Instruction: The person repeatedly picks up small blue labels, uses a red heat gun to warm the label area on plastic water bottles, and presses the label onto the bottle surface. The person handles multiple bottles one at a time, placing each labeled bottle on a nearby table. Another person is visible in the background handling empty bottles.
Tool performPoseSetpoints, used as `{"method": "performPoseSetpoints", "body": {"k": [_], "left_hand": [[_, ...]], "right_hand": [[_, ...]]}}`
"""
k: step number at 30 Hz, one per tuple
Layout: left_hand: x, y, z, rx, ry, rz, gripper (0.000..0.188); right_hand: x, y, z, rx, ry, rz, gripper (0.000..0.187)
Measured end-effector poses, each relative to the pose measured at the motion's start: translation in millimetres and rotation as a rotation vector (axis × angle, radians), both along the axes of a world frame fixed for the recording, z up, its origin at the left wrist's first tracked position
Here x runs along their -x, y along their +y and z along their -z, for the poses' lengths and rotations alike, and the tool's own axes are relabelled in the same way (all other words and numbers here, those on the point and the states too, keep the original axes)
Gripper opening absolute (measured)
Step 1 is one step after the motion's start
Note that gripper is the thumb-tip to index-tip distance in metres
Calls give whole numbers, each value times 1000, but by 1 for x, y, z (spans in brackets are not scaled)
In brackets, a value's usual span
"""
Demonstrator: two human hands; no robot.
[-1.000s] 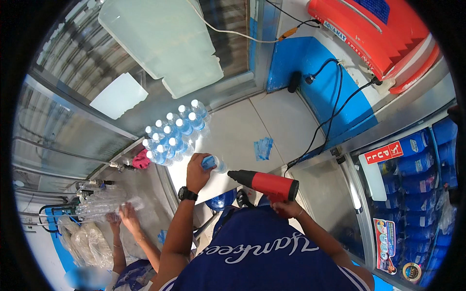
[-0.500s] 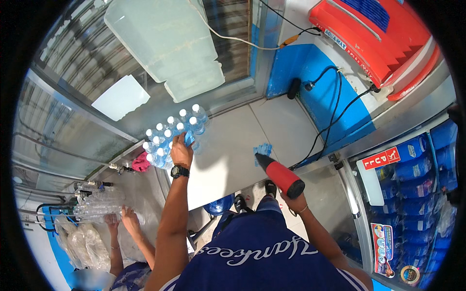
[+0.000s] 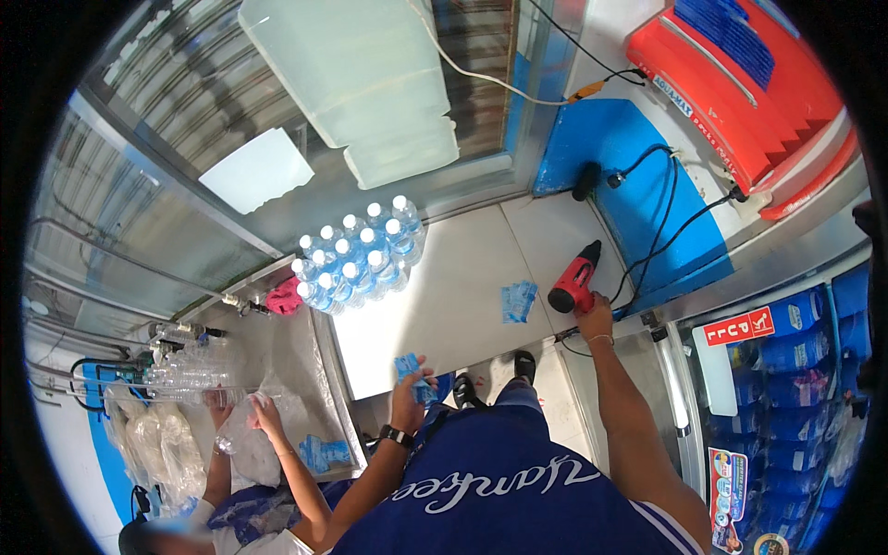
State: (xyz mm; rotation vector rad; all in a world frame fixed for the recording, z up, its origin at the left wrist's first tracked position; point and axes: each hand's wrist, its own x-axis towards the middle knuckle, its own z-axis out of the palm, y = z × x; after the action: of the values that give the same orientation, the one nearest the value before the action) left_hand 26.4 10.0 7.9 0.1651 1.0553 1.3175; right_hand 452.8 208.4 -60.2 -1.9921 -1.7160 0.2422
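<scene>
My left hand (image 3: 405,400), with a dark watch on its wrist, is closed on blue printed plastic labels (image 3: 407,366) near the front edge of the white table (image 3: 444,291). At the table's right side, my right hand (image 3: 594,320) grips the handle of a red and black heat gun (image 3: 573,283), its nozzle toward the far right. Several small clear water bottles (image 3: 356,250) with white caps stand upright in rows at the table's far left. Another pile of blue labels (image 3: 519,302) lies on the table between my hands.
On the left, another person's hands (image 3: 266,413) handle a clear plastic bag (image 3: 254,449) near a heap of clear bottles (image 3: 190,365). Black cables (image 3: 659,236) hang along the right wall beside the heat gun. A glass-doored cooler (image 3: 763,370) with blue packs stands at right.
My left hand has come back from the bottles toward my body with blue labels. My right hand has moved the heat gun forward and right, its nozzle swung away from the loose labels.
</scene>
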Motion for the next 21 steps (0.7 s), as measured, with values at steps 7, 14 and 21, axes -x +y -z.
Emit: {"method": "performPoseSetpoints", "body": {"k": [7,14,21], "left_hand": [[-23,0,-16,-39,-9,68,50],[-30,37,-31,-134,-155,102,60],[-52,52,-24,-255,-165,196,75]], "right_hand": [[-31,28,35,52,-121,4,67],[36,-2,-20,-372,-22,-149,49],[198,-107,-116,197,702,-644,46]]}}
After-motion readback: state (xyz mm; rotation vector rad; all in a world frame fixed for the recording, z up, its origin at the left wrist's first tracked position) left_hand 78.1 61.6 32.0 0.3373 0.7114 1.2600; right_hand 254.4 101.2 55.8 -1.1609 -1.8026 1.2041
